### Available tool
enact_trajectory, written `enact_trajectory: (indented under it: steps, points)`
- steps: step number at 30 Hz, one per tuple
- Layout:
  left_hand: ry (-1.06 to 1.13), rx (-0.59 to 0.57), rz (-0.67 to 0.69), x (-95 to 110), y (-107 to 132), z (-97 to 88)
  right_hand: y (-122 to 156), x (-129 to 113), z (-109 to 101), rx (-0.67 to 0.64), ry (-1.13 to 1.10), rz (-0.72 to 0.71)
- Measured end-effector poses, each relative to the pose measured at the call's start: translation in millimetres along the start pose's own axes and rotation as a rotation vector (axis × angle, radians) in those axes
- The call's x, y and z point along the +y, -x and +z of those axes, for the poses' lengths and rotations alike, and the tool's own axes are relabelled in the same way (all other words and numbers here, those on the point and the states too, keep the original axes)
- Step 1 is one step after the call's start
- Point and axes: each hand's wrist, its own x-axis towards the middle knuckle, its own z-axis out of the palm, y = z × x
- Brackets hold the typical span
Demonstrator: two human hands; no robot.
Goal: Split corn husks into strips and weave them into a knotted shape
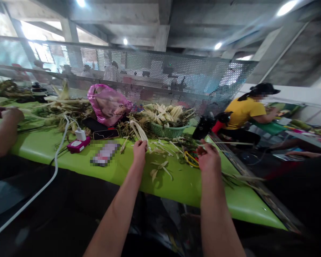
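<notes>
Across the head view, a grey perforated metal screen [149,67] stands behind a glossy lime-green table [182,189]. The left hand [139,148] pinches a pale, papery husk-like strip [139,131] near a green plastic basket [168,132]. The right hand's [210,159] fingers curl; whether they grip anything, I cannot tell.
</notes>
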Motion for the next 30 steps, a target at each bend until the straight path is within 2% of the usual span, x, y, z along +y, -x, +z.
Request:
enact_trajectory:
  steps: [3,7,10,13,16,19,23,30]
  points:
    - [0.021,-0.106,0.0,0.4,3.6,3.5,5.2,9.0,7.0,-0.035,0.398,0.012]
    - [0.04,-0.233,0.017,-1.5,5.1,6.7,20.3,9.7,16.4,-0.067,0.59,-0.095]
    - [0.017,-0.265,0.028,-2.5,5.9,7.4,36.6,5.8,29.8,-0.183,0.766,-0.236]
    - [-0.032,-0.259,0.055,-1.9,8.3,8.4,54.3,4.3,47.0,-0.367,0.673,-0.259]
    - [-0.085,-0.259,0.113,-0.7,11.7,11.2,70.3,6.3,61.7,-0.631,0.581,-0.192]
    - [-0.104,-0.29,0.151,-0.7,14.7,15.3,81.1,9.6,70.4,-0.782,0.606,-0.137]
    - [-0.074,-0.335,0.138,-2.3,18.2,18.4,83.9,13.7,72.9,-0.814,0.595,-0.048]
    - [-0.076,-0.485,-0.02,-3.5,26.6,14.3,78.4,18.3,67.5,-0.78,0.445,0.091]
